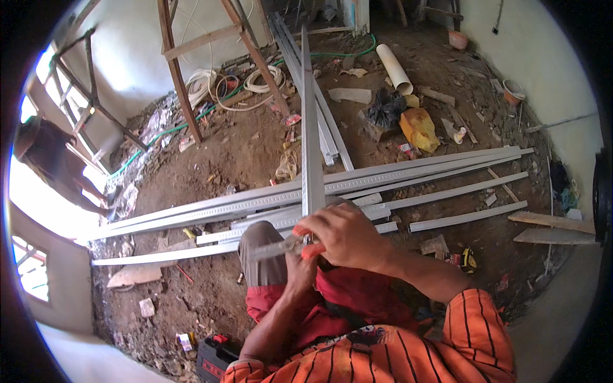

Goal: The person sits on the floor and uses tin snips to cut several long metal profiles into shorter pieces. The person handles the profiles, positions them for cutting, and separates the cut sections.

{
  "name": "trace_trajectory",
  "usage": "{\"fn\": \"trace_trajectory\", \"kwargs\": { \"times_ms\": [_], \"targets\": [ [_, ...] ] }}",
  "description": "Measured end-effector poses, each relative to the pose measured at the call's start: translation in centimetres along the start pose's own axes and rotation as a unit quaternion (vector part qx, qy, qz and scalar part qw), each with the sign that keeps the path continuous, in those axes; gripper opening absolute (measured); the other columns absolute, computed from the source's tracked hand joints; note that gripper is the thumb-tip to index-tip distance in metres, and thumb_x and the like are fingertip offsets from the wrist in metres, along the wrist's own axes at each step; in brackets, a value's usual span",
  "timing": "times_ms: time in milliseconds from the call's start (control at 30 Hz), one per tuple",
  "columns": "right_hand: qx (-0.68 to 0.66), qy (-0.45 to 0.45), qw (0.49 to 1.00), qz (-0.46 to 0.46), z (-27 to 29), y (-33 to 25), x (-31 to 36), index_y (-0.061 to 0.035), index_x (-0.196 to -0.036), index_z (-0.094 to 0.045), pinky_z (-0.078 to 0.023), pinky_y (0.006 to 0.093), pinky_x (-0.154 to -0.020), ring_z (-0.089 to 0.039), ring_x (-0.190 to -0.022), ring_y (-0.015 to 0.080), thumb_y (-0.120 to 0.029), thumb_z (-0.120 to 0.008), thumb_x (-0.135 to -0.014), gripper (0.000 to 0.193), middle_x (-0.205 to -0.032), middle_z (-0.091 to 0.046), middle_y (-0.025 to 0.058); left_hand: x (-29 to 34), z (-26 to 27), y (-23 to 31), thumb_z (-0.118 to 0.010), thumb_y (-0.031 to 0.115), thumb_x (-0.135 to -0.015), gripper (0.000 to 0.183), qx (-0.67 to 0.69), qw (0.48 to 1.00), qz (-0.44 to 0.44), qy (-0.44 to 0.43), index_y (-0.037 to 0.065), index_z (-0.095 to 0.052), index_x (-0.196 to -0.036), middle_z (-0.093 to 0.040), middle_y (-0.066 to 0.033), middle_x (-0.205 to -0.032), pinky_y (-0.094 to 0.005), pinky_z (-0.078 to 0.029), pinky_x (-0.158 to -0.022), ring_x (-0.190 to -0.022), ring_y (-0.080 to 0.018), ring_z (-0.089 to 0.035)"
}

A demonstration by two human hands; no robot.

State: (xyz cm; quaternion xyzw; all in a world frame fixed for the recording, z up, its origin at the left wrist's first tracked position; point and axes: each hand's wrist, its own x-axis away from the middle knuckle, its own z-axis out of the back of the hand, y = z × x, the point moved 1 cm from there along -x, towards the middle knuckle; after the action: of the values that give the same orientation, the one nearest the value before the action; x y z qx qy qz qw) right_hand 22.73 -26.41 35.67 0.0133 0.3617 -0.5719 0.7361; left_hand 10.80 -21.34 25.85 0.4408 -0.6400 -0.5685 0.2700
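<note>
A long grey metal channel (310,127) runs from my hands away toward the far wall, its near end above my knees. My left hand (301,265) is closed at that near end, its fingers partly hidden behind the tool and my other hand. Wrapped around orange-handled tin snips (311,251), my right hand (348,236) lies close over the channel's end. A blurred grey metal part (274,249) juts left from between the hands; I cannot tell whether it belongs to the snips or the channel.
Several metal channels (408,175) lie across the dirt floor before my knees. A wooden trestle (204,45), coiled hoses (262,80), a white pipe (394,69) and a yellow bag (419,129) are farther off. Another person (54,156) bends at the left. A black toolbox (216,359) sits near me.
</note>
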Motion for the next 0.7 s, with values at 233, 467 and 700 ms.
{"fn": "trace_trajectory", "kwargs": {
  "times_ms": [233,467,700],
  "targets": [
    [-0.091,0.032,0.990,-0.105,1.1,0.6,2.4,-0.0041,-0.104,-0.052,-0.047,0.0377,-0.075,-0.059,-0.086,0.0300,-0.007,-0.071,-0.063,0.046,-0.092,-0.057,0.0121,-2.2,1.9,3.1,-0.058,0.019,-0.074,0.018,-0.407,0.897,-0.118,-0.123,0.003,-0.062,-0.079,-0.059,-0.0160,-0.065,-0.0401,-0.045,-0.053,-0.059,-0.0348,-0.058],
    [-0.055,0.004,0.989,-0.140,1.8,0.5,3.5,-0.0026,-0.107,-0.049,-0.048,0.0358,-0.078,-0.060,-0.090,0.0276,-0.007,-0.074,-0.062,0.052,-0.098,-0.058,0.0125,-2.3,1.0,4.3,-0.061,0.025,-0.073,0.023,-0.475,0.853,-0.147,-0.160,0.005,-0.062,-0.084,-0.060,-0.0153,-0.069,-0.0420,-0.046,-0.054,-0.062,-0.0330,-0.060],
    [0.025,-0.060,0.998,-0.015,1.2,0.0,0.3,-0.0037,-0.103,-0.049,-0.045,0.0405,-0.078,-0.055,-0.089,0.0317,-0.008,-0.068,-0.065,0.042,-0.092,-0.057,0.0124,-1.5,1.0,4.3,-0.061,0.025,-0.074,0.026,-0.452,0.865,-0.144,-0.163,0.005,-0.061,-0.090,-0.062,-0.0163,-0.076,-0.0416,-0.047,-0.062,-0.071,-0.0340,-0.060]
  ]
}}
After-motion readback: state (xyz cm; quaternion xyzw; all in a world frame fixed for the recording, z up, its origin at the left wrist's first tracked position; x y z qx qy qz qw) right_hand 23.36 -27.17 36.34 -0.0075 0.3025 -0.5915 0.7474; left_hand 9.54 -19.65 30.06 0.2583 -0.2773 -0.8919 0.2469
